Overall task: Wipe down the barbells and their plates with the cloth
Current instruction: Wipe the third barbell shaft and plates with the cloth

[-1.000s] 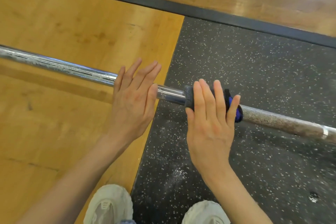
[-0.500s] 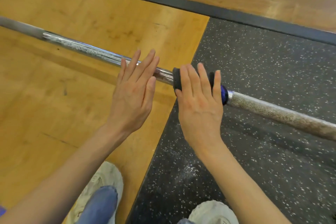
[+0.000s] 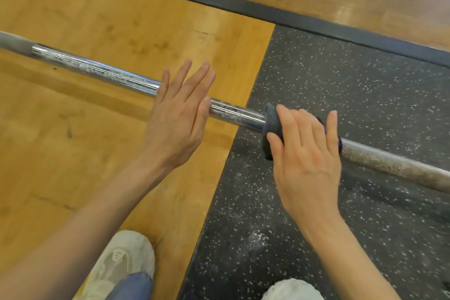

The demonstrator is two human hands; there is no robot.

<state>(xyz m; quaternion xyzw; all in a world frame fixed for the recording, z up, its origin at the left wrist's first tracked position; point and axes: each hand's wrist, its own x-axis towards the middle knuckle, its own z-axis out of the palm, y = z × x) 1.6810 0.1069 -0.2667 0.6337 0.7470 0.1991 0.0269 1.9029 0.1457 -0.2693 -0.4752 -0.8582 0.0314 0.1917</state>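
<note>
No text, label, brand, number or sign can be read: none is shown on the barbell [image 3: 117, 77], the cloth [image 3: 271, 126] or the floor [image 3: 341, 95] beneath it.

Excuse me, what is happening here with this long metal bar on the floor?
A person is cleaning a long chrome steel barbell shaft that lies across the wooden floor and the black speckled rubber mat. The right hand presses a dark grey cloth with a blue edge onto the shaft with straight fingers. The left hand rests flat on the shaft beside it. The plates are not in view.
</note>
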